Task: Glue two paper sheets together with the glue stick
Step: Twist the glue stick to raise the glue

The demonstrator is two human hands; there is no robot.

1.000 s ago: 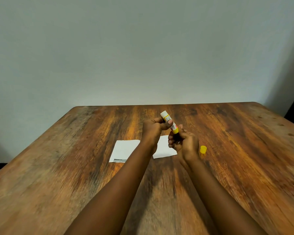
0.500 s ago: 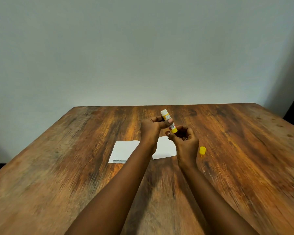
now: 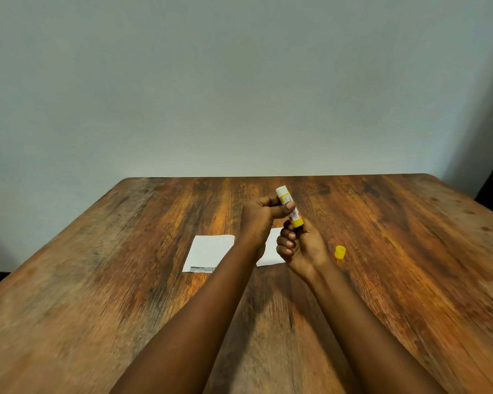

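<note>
A yellow and white glue stick is held tilted above the table, its white tip pointing up and away. My left hand grips its middle between thumb and fingers. My right hand holds the yellow base from below with curled fingers. The stick's yellow cap stands on the table just right of my right hand. Two white paper sheets lie flat under my hands: one to the left, the other largely hidden by my wrists.
The wooden table runs to a far edge against a plain pale wall. A dark object shows at the right edge of the view, beyond the table corner.
My right hand has turned at the stick's yellow base, its fingers now curled with the nails facing me. The stick stays in my left hand at nearly the same place.
</note>
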